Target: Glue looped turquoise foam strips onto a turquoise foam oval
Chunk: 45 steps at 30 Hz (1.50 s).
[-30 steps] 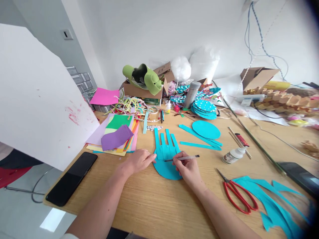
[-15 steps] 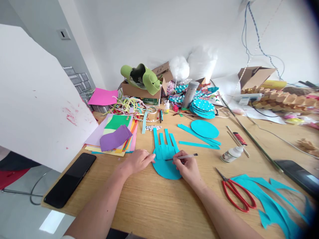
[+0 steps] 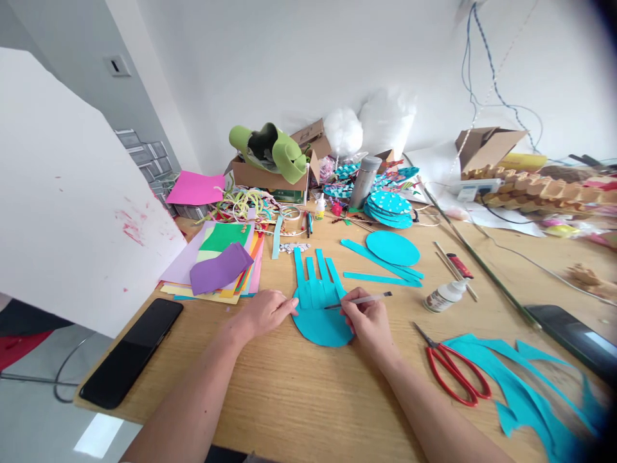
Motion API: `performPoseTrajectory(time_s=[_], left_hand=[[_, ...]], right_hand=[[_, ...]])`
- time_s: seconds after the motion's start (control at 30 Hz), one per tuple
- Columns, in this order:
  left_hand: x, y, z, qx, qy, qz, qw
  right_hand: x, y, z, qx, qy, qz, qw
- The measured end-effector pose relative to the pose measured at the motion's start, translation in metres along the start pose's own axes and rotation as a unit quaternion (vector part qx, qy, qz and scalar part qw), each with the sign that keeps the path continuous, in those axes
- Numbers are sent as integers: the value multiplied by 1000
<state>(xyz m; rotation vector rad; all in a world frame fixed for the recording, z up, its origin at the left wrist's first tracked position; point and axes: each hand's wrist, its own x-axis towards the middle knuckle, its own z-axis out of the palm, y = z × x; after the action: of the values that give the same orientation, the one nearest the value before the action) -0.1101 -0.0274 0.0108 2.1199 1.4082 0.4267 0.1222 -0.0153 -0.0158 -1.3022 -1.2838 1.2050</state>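
Observation:
A round blue paper piece point(image 3: 322, 328) lies on the table, with several blue strips point(image 3: 318, 292) fanning out from its upper part. My left hand point(image 3: 270, 311) rests at the paper's left edge, thumb on the rim; its fingers look pressed together, and nothing can be made out in them. In my right hand point(image 3: 367, 316) a thin pen point(image 3: 369, 299) is pinched, its tip on the round paper just below the strips. Another blue oval point(image 3: 393, 248) and loose strips point(image 3: 380, 278) lie beyond, to the right.
Red-handled scissors point(image 3: 453, 370), blue scraps point(image 3: 515, 386) and a glue bottle point(image 3: 444, 296) lie right. A black phone point(image 3: 132, 350) and coloured sheets point(image 3: 219, 270) are left. A bottle point(image 3: 365, 182) and craft supplies line the back.
The pen has tilted slightly and its tip has moved a little to the right with my right hand. The whole view has shifted slightly. My left hand stays at the paper's edge.

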Motion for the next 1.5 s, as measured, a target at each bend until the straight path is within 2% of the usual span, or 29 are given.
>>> performPoseTrajectory(time_s=[0.23,0.93,1.17,1.5], left_hand=[[0,0,-1,-6,-7,-2,1000],[0,-4,1,-3,-5,5,1000],[1,-4,0,-3,-8,4,1000],[1,0,-2,6,-10,4,1000]], right_hand=[[8,-2,-11,-33,20,-7,999],[11,3,-15,-87,32,-29,995],[10,-1,-15,-47,35,-25,998],[20,-7,-34,-77,63,-31,995]])
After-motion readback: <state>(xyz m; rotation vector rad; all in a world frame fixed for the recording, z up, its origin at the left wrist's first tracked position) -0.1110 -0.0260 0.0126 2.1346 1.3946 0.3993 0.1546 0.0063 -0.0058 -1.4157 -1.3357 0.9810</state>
